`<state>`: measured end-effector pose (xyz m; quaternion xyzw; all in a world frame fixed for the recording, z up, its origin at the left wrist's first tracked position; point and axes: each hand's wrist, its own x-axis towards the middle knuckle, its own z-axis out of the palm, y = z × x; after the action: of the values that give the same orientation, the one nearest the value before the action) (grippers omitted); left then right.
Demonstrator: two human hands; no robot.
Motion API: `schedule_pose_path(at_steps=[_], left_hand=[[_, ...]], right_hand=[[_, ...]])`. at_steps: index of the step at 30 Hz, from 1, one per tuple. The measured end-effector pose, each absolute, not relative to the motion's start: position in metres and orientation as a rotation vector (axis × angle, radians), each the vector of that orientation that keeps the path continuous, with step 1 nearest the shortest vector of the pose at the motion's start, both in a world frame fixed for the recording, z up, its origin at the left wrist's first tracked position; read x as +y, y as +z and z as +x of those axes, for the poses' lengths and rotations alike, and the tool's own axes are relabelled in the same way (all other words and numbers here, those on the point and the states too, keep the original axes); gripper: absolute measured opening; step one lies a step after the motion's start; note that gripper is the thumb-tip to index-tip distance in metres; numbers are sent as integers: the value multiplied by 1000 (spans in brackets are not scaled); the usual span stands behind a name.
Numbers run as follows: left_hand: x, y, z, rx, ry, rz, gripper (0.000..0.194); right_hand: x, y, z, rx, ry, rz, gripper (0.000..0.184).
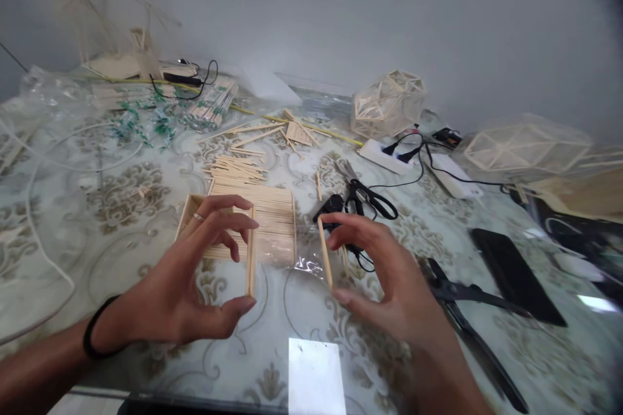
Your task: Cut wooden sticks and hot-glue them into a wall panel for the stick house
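Observation:
My left hand (195, 272), with a ring and a black wristband, pinches short wooden sticks (250, 253) end to end between fingers and thumb; they look like two side by side. Facing it, my right hand (379, 266) grips one similar wooden stick (325, 253) by its ends. Both are held upright above the table, apart from each other. Behind them lies a panel of sticks laid side by side (272, 207), partly hidden by my left hand. Clear plastic film (309, 259) lies at its right edge. A heap of loose sticks (236, 170) is just beyond.
Black scissors (363, 191) lie beyond my right hand, near a white power strip (387, 155). Larger cutters (467, 298) and a black phone (516, 275) are at the right. Wooden-stick frame models (389, 104) stand at the back. Bundled sticks (214, 104) lie back left.

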<state>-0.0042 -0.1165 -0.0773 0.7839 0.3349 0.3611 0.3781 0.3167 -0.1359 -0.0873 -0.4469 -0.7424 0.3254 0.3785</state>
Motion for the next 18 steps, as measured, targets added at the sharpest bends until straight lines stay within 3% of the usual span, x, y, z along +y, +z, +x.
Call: schedule_pose_path(at_steps=[12, 18], left_hand=[[-115, -52, -3, 817, 541, 2232, 72], [-109, -17, -1, 787, 395, 2490, 71]], right_hand=[[-146, -85, 298, -2072, 912, -1327, 77], [-177, -98, 289, -1917, 936, -1339, 89]])
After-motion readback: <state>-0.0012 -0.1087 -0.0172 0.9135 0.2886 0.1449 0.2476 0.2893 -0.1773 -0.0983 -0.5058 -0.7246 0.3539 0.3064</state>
